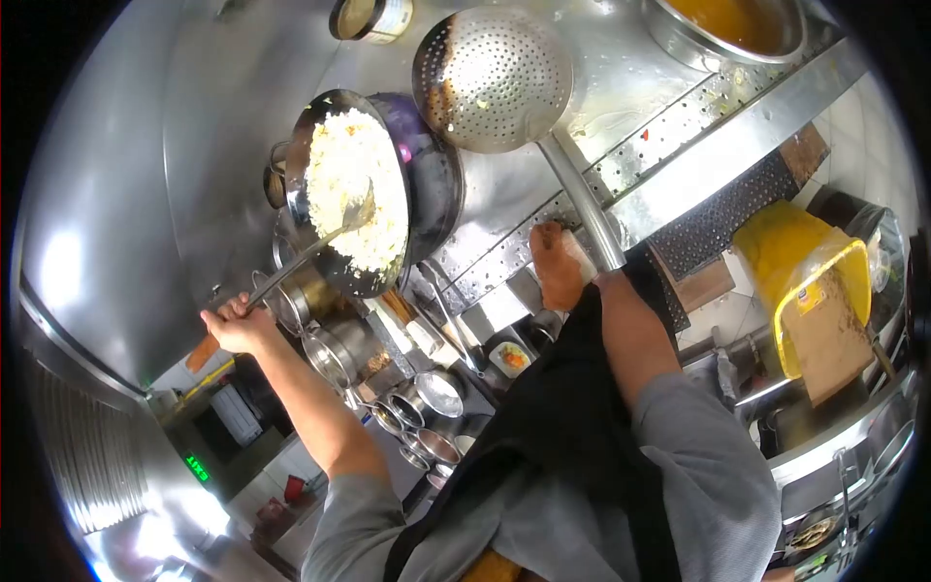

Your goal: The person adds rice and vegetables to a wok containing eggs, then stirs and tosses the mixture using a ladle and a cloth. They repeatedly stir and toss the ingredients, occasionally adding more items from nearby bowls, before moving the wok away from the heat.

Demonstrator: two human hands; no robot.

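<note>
My left hand [238, 325] is closed around the long handle of a wok ladle [305, 257], whose wooden end sticks out below the fist. The ladle's head rests in a heap of pale yellow fried rice [339, 175]. That rice fills a dark wok [299, 145], which looks tilted beside the round burner [432, 175]. On the other side, my right forearm [635, 335] reaches toward the counter's front edge. Its hand is hidden around the end of the strainer handle, and its fingers do not show. A brown cloth-like piece [558, 267] lies close by.
A large perforated strainer [504, 78] sits on the steel counter [621, 97]. Behind it stand a pot of orange liquid [664, 39] and an open can [393, 19]. Several metal seasoning bowls [441, 393] crowd the left side. At right is a yellow bin [781, 330].
</note>
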